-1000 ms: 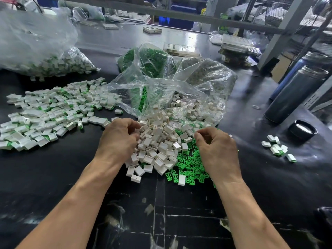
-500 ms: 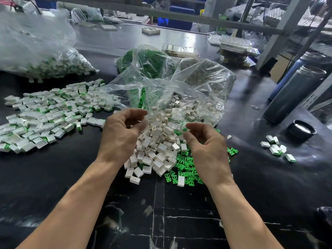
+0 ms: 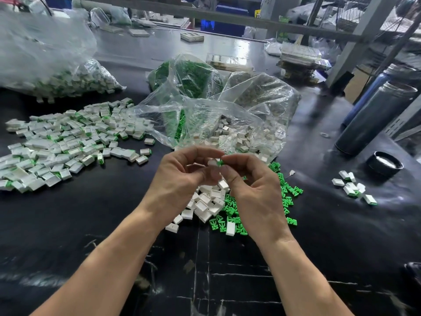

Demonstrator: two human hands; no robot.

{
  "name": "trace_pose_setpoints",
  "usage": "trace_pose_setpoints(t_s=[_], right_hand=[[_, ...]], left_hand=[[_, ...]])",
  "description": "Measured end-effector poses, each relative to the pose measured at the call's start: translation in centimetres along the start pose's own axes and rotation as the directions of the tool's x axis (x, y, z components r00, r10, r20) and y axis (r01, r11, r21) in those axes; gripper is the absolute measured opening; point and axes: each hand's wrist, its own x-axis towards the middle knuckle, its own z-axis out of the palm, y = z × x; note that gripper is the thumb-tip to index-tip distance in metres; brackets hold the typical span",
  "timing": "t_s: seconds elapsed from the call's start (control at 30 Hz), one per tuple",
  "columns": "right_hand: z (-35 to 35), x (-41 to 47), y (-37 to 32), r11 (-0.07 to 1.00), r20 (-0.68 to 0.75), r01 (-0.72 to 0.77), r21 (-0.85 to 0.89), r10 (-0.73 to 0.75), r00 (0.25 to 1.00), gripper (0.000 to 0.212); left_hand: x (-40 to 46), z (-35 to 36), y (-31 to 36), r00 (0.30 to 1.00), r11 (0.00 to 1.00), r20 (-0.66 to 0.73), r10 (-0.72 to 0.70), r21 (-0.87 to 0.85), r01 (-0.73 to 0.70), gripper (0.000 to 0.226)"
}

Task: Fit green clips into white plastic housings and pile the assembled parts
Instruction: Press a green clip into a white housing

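Note:
My left hand (image 3: 182, 176) pinches a white plastic housing (image 3: 213, 162) above the black table. My right hand (image 3: 252, 185) pinches a green clip (image 3: 219, 163) whose tip meets the housing. Below the hands lies a heap of loose white housings (image 3: 205, 204), with loose green clips (image 3: 230, 213) scattered to its right. A wide pile of assembled white-and-green parts (image 3: 63, 144) spreads over the table at the left.
A clear bag of housings (image 3: 250, 124) and a bag of green clips (image 3: 189, 76) lie behind the hands. Another full bag (image 3: 57, 71) sits far left. Two metal flasks (image 3: 376, 115), a black lid (image 3: 385, 164) and a few assembled parts (image 3: 353, 188) stand right.
Both hands rose off the heaps and came together. The left now holds a housing and the right a green clip, tip to tip.

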Motion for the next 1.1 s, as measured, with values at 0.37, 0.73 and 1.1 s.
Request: trace_pose_setpoints(t_s=[0.37,0.73,1.1], right_hand=[[0.03,-0.16,-0.20,1.000,-0.073,0.025,0.004,-0.024,0.997,0.019],[0.15,-0.23,-0.03,0.994,-0.062,0.058,-0.095,-0.064,0.996,0.018],[-0.39,0.00,0.06,0.989,-0.055,0.050,-0.139,-0.058,0.997,0.014]], left_hand=[[-0.19,0.22,-0.12,0.990,0.966,-0.069,-0.120,-0.239,0.100,0.038],[-0.16,0.35,-0.10,0.988,0.976,-0.052,-0.144,-0.173,0.133,0.029],[-0.05,0.49,-0.47,0.997,0.998,-0.048,-0.055,-0.010,0.055,0.017]])
